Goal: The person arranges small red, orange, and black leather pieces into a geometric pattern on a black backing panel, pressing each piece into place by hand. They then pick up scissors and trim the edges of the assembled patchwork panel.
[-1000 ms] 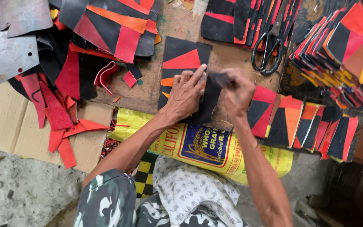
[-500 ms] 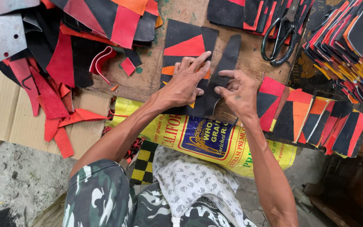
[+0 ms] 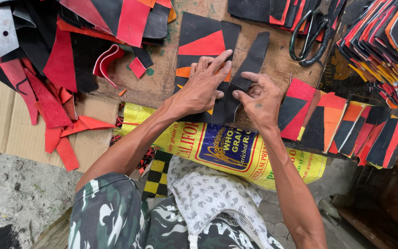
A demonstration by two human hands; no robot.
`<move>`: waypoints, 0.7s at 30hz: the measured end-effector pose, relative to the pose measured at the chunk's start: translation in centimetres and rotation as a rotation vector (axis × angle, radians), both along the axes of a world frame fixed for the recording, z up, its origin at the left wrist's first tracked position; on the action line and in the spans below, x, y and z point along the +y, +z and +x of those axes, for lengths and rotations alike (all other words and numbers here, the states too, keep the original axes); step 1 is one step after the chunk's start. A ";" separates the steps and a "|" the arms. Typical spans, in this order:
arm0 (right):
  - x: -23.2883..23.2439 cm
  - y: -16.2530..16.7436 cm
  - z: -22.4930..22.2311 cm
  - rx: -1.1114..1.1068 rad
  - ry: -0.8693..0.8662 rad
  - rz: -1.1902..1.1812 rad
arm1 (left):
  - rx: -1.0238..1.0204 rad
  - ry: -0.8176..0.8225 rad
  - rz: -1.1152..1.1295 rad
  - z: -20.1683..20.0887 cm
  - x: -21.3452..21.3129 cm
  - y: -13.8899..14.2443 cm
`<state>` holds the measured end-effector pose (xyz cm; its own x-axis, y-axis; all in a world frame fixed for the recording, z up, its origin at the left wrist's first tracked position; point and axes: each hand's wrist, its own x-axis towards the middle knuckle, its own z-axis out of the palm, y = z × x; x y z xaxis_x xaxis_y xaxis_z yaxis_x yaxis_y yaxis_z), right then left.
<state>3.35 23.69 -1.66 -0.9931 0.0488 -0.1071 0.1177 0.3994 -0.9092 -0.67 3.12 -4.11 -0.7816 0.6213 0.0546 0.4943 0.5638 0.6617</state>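
Observation:
My left hand (image 3: 202, 85) lies flat with spread fingers on a stitched panel (image 3: 203, 41) of black, red and orange leather pieces on the wooden board (image 3: 162, 78). My right hand (image 3: 260, 99) pinches the lower end of a long black leather strip (image 3: 254, 57) that points up and to the right. The strip's lower end rests against the panel's right edge, between the two hands.
Black-handled scissors (image 3: 309, 34) lie at the upper right. Stacks of finished panels (image 3: 378, 37) fill the right side, and a row of them (image 3: 346, 122) runs along the front edge. Red and black scraps (image 3: 56, 78) pile up at left on cardboard (image 3: 1, 120). A yellow printed sack (image 3: 226, 147) hangs over the edge.
The view has shifted so the hands and panel sit lower in frame. My right hand has moved down along the black strip to its lower end, while my left hand stays flat on the panel.

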 end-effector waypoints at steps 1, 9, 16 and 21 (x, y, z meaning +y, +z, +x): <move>0.0 0.0 0.0 -0.008 -0.002 -0.008 | -0.004 0.001 -0.003 0.0 0.0 0.0; 0.5 -0.9 0.3 -0.088 -0.041 -0.206 | -0.008 -0.001 -0.016 -0.1 0.1 0.1; 0.2 -1.0 0.3 -0.081 -0.052 -0.191 | -0.001 0.013 -0.017 -0.1 0.1 0.3; 0.0 -0.7 0.4 -0.048 -0.053 -0.066 | 0.008 0.013 -0.010 0.0 0.1 0.3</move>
